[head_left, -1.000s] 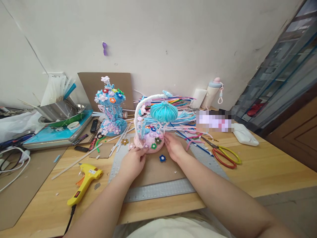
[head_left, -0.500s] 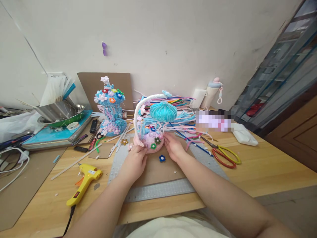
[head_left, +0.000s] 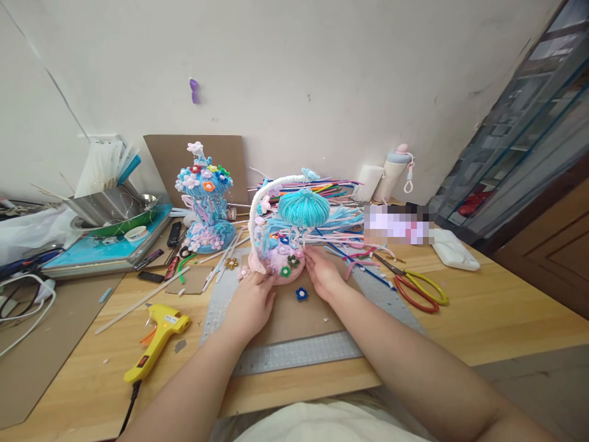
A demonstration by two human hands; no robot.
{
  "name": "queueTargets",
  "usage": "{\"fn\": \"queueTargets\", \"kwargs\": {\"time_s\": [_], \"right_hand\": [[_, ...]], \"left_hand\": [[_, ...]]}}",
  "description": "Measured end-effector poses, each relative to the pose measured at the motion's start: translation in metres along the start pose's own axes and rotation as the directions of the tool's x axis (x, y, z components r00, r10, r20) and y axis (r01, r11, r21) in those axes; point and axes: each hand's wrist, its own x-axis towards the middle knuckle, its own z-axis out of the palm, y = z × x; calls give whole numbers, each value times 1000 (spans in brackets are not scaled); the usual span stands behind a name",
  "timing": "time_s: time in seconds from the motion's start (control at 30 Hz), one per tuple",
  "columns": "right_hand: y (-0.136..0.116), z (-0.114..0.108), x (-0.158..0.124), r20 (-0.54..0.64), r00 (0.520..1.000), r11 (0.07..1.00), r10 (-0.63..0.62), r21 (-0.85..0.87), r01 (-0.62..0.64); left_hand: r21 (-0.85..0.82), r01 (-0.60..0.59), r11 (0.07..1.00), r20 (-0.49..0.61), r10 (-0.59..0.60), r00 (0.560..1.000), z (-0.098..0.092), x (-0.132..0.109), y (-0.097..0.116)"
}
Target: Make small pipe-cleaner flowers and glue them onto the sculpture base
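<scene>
Pink fuzzy round pipe-cleaner ornament (head_left: 280,270) with white arch and teal dome, on brown cardboard sheet (head_left: 294,322) mid-table, pinched at near rim by left hand (head_left: 251,302), touched by open right hand (head_left: 323,275); many flowers fixed, 1 blue fuzzy flower (head_left: 301,294) loose alongside.

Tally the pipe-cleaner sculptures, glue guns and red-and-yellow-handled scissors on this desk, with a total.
Pipe-cleaner sculptures: 2, the blue tower and the pink-based arch
Glue gun: 1
Scissors: 1
Total: 4
</scene>
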Motion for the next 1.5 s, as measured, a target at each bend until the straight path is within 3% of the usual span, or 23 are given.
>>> {"fn": "queueTargets", "kwargs": {"time_s": [0.33, 0.8, 0.93, 1.0, 1.1, 1.17, 1.27, 1.33, 1.5], "right_hand": [[1, 0, 2, -10, 1000, 1000, -1, -3, 1], [3, -2, 3, 5, 1000, 999, -17, -29, 18], [2, -1, 2, 8, 1000, 999, -13, -40, 13], [0, -1, 1, 7, 1000, 999, -5, -47, 6], [-3, -1, 2, 8, 1000, 998, 0, -63, 0], [-4, -1, 3, 9, 1000, 997, -2, -75, 3], [-6, -2, 5, 37, 999, 995, 8, -99, -5], [-7, -2, 5, 71, 997, 992, 32, -121, -23], [-10, -2, 0, 90, 993, 986, 76, -155, -62]], "left_hand": [[68, 98, 993, 68, -102, 992, -14, -3, 14], [142, 17, 990, 81, -29, 996, -17, -3, 16], [95, 85, 992, 74, -93, 993, -19, -3, 17], [58, 218, 974, 63, -222, 973, -20, -4, 18], [16, 467, 884, 57, -467, 882, -24, -3, 15], [-46, 563, 825, 26, -563, 826, -25, -2, 8], [-265, 601, 754, -22, -628, 778, -22, 1, -7], [-439, 597, 671, 13, -660, 751, -16, 3, -18], [-619, 557, 554, 100, -647, 755, 0, 7, -34]]}}
